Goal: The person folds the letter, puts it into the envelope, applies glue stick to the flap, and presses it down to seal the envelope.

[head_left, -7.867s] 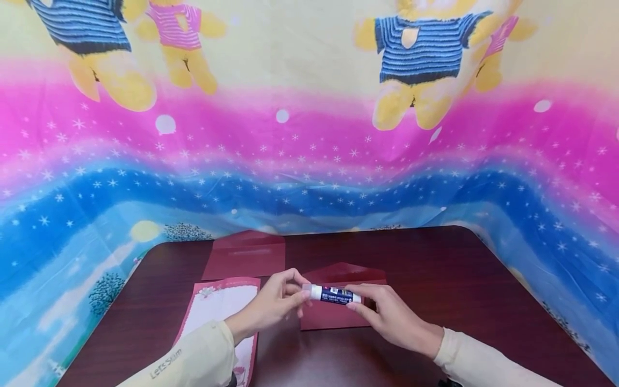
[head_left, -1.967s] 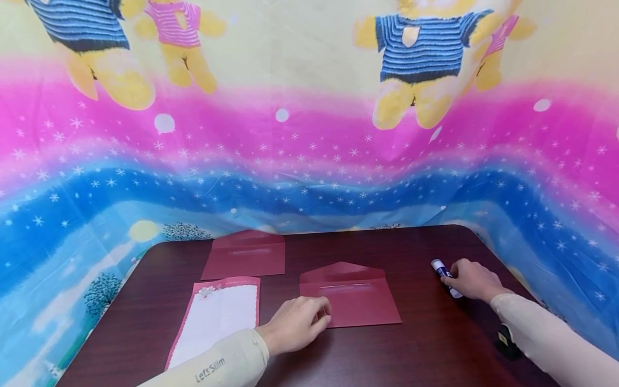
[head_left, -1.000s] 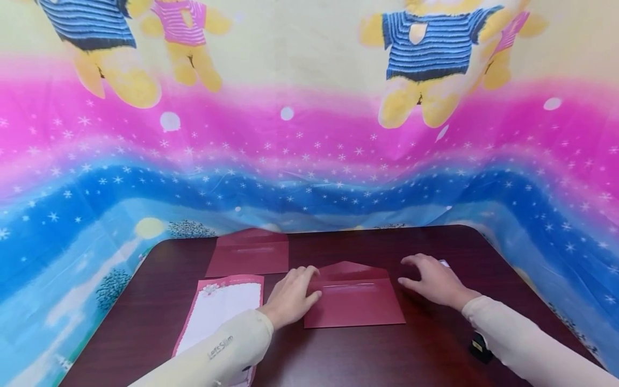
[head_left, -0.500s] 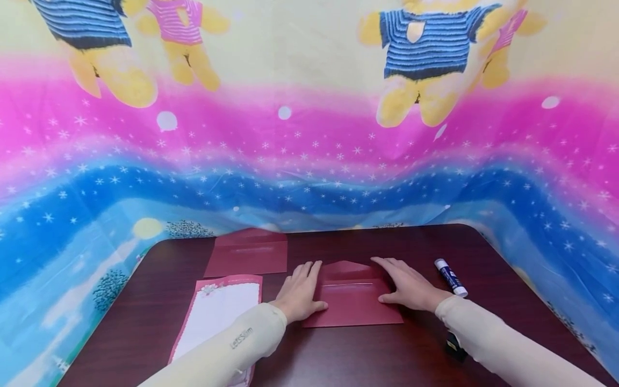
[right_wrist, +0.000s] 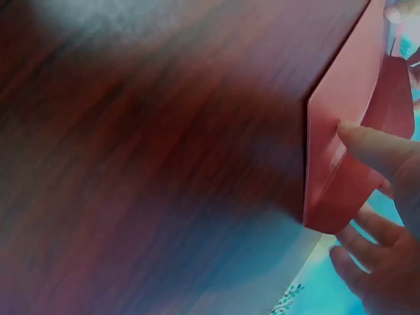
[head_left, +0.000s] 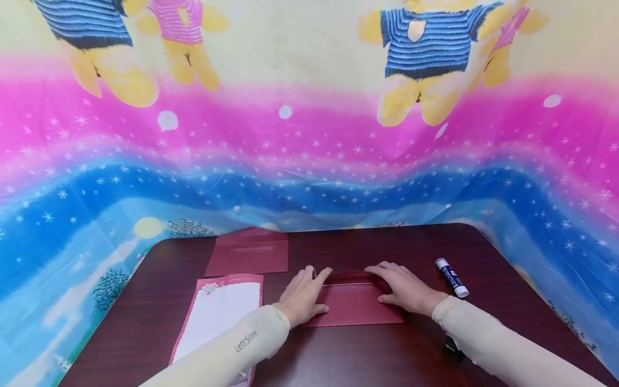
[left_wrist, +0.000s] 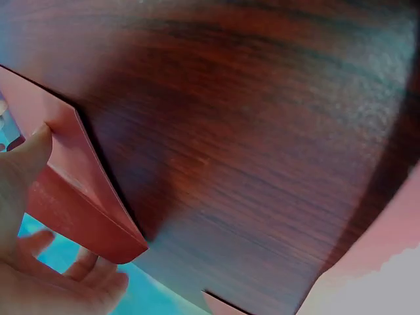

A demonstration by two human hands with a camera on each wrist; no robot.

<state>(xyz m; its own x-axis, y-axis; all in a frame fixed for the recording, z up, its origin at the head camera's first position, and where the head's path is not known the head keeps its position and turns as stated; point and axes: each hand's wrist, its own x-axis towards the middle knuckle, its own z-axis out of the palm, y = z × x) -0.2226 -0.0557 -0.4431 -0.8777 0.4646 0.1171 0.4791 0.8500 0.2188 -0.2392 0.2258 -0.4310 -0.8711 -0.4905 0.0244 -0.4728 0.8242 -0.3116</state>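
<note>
A dark red envelope (head_left: 355,306) lies on the table with its flap (head_left: 352,277) partly raised. At its left end is my left hand (head_left: 302,298), with the thumb (left_wrist: 39,141) on the envelope's body and the fingers spread behind the flap. My right hand (head_left: 403,287) mirrors this at the right end: the thumb (right_wrist: 357,134) presses the body and the fingers (right_wrist: 374,243) are at the back of the flap. In both wrist views the flap tilts up between thumb and fingers.
A capped glue stick (head_left: 452,277) lies to the right of the right hand. On the left are a white letter sheet (head_left: 220,309) with a red border, partly under the left sleeve, and a second red envelope (head_left: 249,258) with its flap spread out. A printed curtain (head_left: 309,161) hangs behind the table.
Earlier both hands held the glue stick; the right hand laid it on the right and came back to the envelope. Over the last half second the flap has risen from flat.
</note>
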